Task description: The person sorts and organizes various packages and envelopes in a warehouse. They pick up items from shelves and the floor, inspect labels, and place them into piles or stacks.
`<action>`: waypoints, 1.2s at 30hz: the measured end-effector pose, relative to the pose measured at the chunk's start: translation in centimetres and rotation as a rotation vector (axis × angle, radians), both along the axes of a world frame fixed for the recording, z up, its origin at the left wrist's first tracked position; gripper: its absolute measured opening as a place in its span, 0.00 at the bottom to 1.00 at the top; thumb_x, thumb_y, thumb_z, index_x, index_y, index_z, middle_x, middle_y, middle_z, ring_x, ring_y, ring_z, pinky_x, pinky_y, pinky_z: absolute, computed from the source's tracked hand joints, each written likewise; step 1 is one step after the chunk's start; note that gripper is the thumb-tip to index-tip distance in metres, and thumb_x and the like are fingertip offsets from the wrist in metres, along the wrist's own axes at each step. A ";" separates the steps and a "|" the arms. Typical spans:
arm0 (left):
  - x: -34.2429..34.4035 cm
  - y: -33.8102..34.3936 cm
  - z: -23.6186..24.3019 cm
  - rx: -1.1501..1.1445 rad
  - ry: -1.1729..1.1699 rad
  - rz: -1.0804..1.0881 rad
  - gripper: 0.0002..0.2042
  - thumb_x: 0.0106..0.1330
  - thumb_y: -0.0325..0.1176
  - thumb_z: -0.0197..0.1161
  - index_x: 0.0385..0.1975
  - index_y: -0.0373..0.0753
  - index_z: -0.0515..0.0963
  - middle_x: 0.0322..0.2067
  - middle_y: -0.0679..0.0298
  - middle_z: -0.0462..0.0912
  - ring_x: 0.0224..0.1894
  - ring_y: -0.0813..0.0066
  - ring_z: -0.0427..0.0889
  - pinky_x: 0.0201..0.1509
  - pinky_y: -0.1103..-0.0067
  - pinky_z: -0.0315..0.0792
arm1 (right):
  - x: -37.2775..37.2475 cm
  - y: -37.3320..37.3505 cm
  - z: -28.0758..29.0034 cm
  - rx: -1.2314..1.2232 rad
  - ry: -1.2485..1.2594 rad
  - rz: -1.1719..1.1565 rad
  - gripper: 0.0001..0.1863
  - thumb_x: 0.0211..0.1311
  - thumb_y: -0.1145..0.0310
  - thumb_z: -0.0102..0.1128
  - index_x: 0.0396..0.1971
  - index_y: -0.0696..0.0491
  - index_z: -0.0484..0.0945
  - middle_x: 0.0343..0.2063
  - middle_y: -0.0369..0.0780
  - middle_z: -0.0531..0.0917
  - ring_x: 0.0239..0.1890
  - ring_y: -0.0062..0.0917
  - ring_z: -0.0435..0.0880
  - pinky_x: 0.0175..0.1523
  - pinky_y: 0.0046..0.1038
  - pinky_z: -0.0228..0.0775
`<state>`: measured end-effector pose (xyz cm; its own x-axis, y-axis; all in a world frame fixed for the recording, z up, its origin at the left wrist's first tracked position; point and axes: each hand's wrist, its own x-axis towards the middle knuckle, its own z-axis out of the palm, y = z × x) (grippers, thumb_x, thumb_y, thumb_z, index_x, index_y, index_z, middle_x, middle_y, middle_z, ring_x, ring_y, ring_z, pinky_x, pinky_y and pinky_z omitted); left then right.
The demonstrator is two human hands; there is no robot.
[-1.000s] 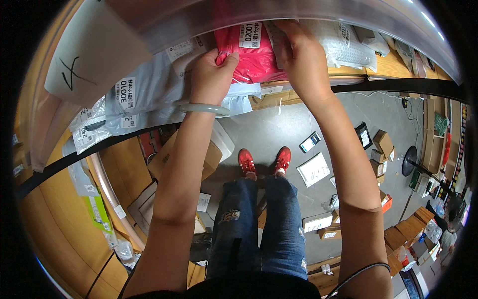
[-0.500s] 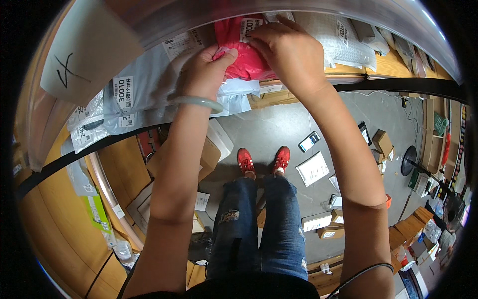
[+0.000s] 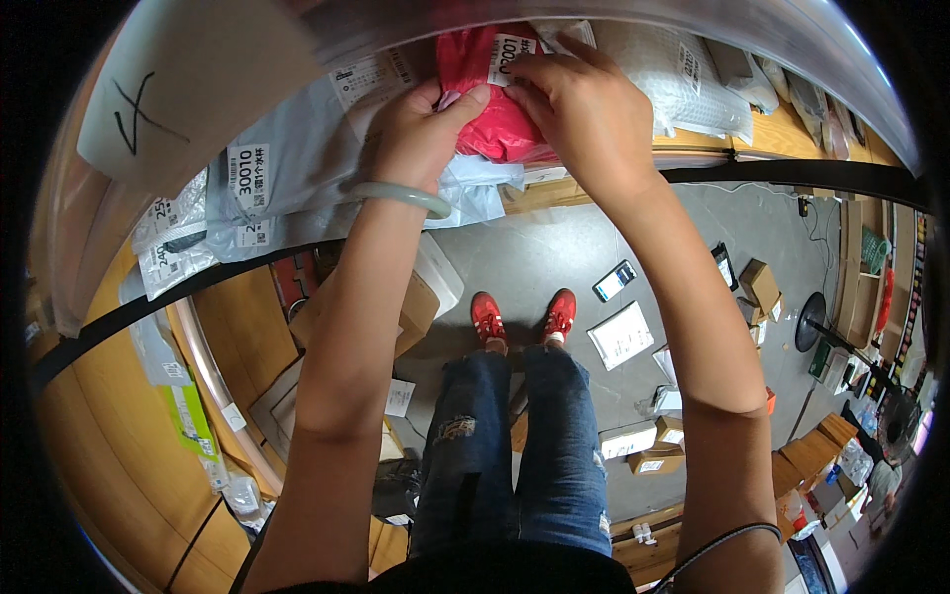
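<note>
From my remote view, the red bag (image 3: 505, 137), soft, glossy and crumpled plastic, lies on the far shelf (image 3: 779, 124) of smooth wood, between smooth grey pouches (image 3: 317, 148) at left and a bubble-textured clear parcel (image 3: 633, 69) at right. I see the left hand (image 3: 421, 137) nearly closed, thumb and forefinger pinching the bag's left side. The right hand (image 3: 599, 119) is half curled, fingertips at the flat white label (image 3: 509, 54); I cannot tell whether it grips.

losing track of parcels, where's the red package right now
In the head view, the red package is at top middle, between the left hand and right hand, right of the grey bags.
</note>
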<state>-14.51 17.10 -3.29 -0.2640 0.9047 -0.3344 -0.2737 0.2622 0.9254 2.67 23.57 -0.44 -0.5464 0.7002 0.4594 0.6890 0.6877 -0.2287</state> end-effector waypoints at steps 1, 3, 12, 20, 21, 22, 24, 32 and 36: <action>-0.2 0.0 -0.2 -0.001 -0.017 0.002 0.15 0.67 0.35 0.69 0.50 0.36 0.83 0.42 0.65 0.87 0.42 0.79 0.83 0.50 0.80 0.76 | 0.0 0.0 0.1 -0.003 0.001 0.009 0.08 0.59 0.58 0.68 0.37 0.40 0.89 0.38 0.36 0.89 0.53 0.34 0.85 0.46 0.35 0.80; -0.5 -0.1 -0.2 -0.001 -0.047 0.008 0.14 0.67 0.34 0.69 0.49 0.37 0.83 0.42 0.65 0.87 0.42 0.80 0.83 0.51 0.79 0.76 | -0.1 -0.2 0.5 -0.015 -0.021 0.017 0.08 0.58 0.58 0.68 0.37 0.40 0.89 0.36 0.36 0.89 0.49 0.33 0.86 0.45 0.34 0.81; -0.9 -0.4 -0.1 0.000 -0.093 -0.054 0.11 0.71 0.31 0.65 0.51 0.41 0.82 0.45 0.66 0.87 0.43 0.78 0.86 0.50 0.78 0.80 | -0.7 0.0 1.4 0.046 -0.271 0.034 0.08 0.57 0.58 0.67 0.34 0.41 0.89 0.29 0.37 0.87 0.36 0.31 0.87 0.35 0.33 0.80; -0.7 -0.4 -0.1 -0.002 -0.082 -0.030 0.11 0.68 0.35 0.68 0.47 0.40 0.84 0.39 0.69 0.87 0.39 0.84 0.81 0.45 0.82 0.76 | -1.0 -0.3 1.2 0.044 -0.174 0.068 0.07 0.59 0.59 0.65 0.31 0.43 0.88 0.25 0.39 0.86 0.27 0.35 0.86 0.30 0.35 0.78; -0.8 -0.5 -0.2 0.004 -0.084 -0.038 0.11 0.68 0.35 0.68 0.47 0.40 0.84 0.39 0.69 0.87 0.38 0.85 0.81 0.45 0.82 0.76 | -1.1 -0.3 1.2 0.026 -0.179 0.063 0.07 0.60 0.60 0.64 0.31 0.44 0.88 0.25 0.39 0.86 0.27 0.35 0.86 0.30 0.35 0.78; -0.8 -0.5 -0.3 -0.002 -0.076 -0.031 0.11 0.68 0.35 0.68 0.47 0.40 0.84 0.39 0.69 0.87 0.38 0.85 0.81 0.45 0.82 0.76 | -1.1 -0.4 1.3 0.007 -0.184 0.059 0.07 0.60 0.60 0.64 0.31 0.44 0.87 0.25 0.39 0.86 0.27 0.35 0.86 0.30 0.35 0.78; -0.6 -0.5 0.0 -0.015 -0.062 -0.017 0.11 0.69 0.35 0.68 0.47 0.40 0.84 0.39 0.69 0.87 0.38 0.85 0.81 0.44 0.82 0.75 | -1.2 -0.5 1.1 0.009 -0.187 0.054 0.06 0.60 0.60 0.64 0.31 0.44 0.87 0.25 0.39 0.86 0.28 0.34 0.86 0.30 0.35 0.78; -0.4 -0.7 0.7 -0.014 -0.048 -0.031 0.13 0.69 0.36 0.68 0.48 0.38 0.84 0.40 0.67 0.87 0.39 0.84 0.81 0.46 0.82 0.76 | -0.4 -0.1 0.1 0.034 -0.086 0.086 0.08 0.60 0.60 0.65 0.36 0.44 0.86 0.28 0.37 0.87 0.29 0.34 0.87 0.32 0.35 0.78; -0.5 -0.7 0.3 0.012 -0.009 -0.025 0.13 0.69 0.36 0.67 0.48 0.37 0.84 0.40 0.67 0.87 0.39 0.84 0.81 0.48 0.82 0.75 | -0.3 -0.2 0.9 0.008 -0.093 0.129 0.08 0.60 0.60 0.65 0.38 0.42 0.87 0.29 0.37 0.87 0.30 0.34 0.87 0.32 0.34 0.78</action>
<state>-15.02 16.39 -3.03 -0.2387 0.9149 -0.3255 -0.2753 0.2576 0.9262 2.33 23.38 0.42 -0.6717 0.6181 0.4083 0.6131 0.7732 -0.1620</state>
